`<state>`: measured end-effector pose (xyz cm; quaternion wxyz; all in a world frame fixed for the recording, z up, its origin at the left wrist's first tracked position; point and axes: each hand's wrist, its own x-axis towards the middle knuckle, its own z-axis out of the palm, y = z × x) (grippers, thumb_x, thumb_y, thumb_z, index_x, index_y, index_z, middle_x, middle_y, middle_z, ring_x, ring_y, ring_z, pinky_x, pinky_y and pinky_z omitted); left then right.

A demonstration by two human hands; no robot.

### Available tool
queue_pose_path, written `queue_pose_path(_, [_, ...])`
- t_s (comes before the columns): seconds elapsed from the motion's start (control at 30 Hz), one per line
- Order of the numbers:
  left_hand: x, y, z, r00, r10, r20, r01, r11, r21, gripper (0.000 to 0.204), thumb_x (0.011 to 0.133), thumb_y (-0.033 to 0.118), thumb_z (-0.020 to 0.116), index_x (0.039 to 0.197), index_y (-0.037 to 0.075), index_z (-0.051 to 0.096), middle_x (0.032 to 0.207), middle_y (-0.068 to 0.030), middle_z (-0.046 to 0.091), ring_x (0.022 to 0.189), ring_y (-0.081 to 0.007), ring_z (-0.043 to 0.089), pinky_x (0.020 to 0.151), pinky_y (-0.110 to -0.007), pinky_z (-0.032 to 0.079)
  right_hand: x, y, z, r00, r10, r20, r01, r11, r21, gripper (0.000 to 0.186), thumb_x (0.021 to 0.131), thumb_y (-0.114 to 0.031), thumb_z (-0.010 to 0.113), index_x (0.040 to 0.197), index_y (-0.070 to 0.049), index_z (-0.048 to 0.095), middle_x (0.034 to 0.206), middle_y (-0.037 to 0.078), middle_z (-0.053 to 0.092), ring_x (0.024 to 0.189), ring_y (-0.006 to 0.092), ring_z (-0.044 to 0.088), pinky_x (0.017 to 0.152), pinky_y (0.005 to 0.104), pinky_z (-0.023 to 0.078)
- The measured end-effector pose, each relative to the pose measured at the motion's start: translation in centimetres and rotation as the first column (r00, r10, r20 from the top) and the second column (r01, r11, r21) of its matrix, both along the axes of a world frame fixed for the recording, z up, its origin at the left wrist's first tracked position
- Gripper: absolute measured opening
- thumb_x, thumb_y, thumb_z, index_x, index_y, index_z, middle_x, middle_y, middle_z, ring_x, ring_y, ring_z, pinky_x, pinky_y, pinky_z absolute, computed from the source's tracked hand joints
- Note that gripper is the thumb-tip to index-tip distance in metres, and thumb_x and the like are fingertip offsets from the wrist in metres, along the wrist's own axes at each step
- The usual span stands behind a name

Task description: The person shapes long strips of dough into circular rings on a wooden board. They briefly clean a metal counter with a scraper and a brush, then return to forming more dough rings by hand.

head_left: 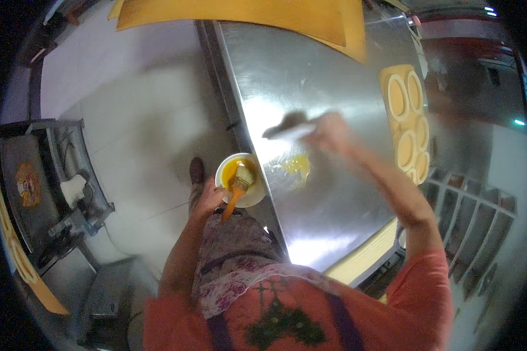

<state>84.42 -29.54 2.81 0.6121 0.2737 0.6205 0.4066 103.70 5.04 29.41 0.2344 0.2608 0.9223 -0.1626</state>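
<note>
A broad, bare stainless-steel table (334, 105) fills the middle, its left edge running beside an open stretch of pale tiled floor (129, 117). At that edge the left hand (208, 199) grips the rim of a small round white bowl (256, 196) holding yellow-orange liquid, with an orange-handled pastry brush (238, 188) resting in it. A yellow smear (297, 165) lies on the steel just right of the bowl. The right hand (328, 133) is closed on a dark, blurred flat tool (290, 124) held over the table. Near the far right edge sits a yellow tray of round pale dough discs (407, 120).
</note>
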Motion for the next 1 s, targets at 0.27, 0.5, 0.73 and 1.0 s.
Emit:
queue_pose_path(0.27, [-0.5, 1.9, 2.1, 0.997, -0.044, 0.070, 0.048, 0.997, -0.064, 0.049, 0.080, 0.005, 0.060, 0.129, -0.004, 0.054, 0.112, -0.0149, 0.067, 0.097, -0.0283, 0.067, 0.087, -0.039, 0.052, 12.3, 19.4, -4.2, 0.742, -0.571, -0.352, 0.656, 0.725, 0.207, 0.032, 0.074, -0.028, 0.084, 0.087, 0.000, 0.077, 0.078, 0.017, 0.074, 0.071, 0.0253, 0.072, 0.066, 0.0387, 0.055])
queue_pose_path(0.5, [-1.0, 1.3, 1.8, 0.993, -0.115, 0.012, 0.115, 0.993, -0.005, 0.046, 0.083, 0.002, 0.057, 0.129, -0.001, 0.055, 0.118, -0.0134, 0.066, 0.108, -0.0246, 0.063, 0.093, -0.036, 0.050, 6.1, 12.1, -5.2, 0.867, -0.402, -0.294, 0.463, 0.868, 0.181, 0.036, 0.074, -0.041, 0.083, 0.083, -0.007, 0.078, 0.082, 0.017, 0.072, 0.078, 0.0356, 0.070, 0.069, 0.0461, 0.056])
queue_pose_path(0.73, [-1.5, 2.1, 3.7, 0.992, -0.072, 0.100, 0.082, 0.991, -0.109, 0.043, 0.083, 0.007, 0.057, 0.125, -0.002, 0.055, 0.100, -0.0133, 0.066, 0.089, -0.0202, 0.066, 0.064, -0.036, 0.054, 2.4, -0.3, -2.6, 0.968, -0.231, -0.095, 0.233, 0.972, 0.017, 0.034, 0.083, -0.038, 0.078, 0.108, -0.015, 0.078, 0.080, 0.012, 0.074, 0.065, 0.0252, 0.069, 0.065, 0.0402, 0.055])
queue_pose_path(1.0, [-0.2, 2.6, 4.9, 0.996, 0.023, 0.080, -0.007, 0.983, -0.185, 0.040, 0.079, 0.005, 0.058, 0.119, 0.001, 0.063, 0.101, -0.0102, 0.069, 0.088, -0.0230, 0.068, 0.068, -0.037, 0.058, 8.9, -5.3, -2.1, 0.782, -0.465, -0.415, 0.484, 0.872, -0.066, 0.019, 0.084, -0.017, 0.075, 0.103, -0.017, 0.081, 0.083, 0.009, 0.076, 0.063, 0.0235, 0.070, 0.063, 0.0389, 0.056])
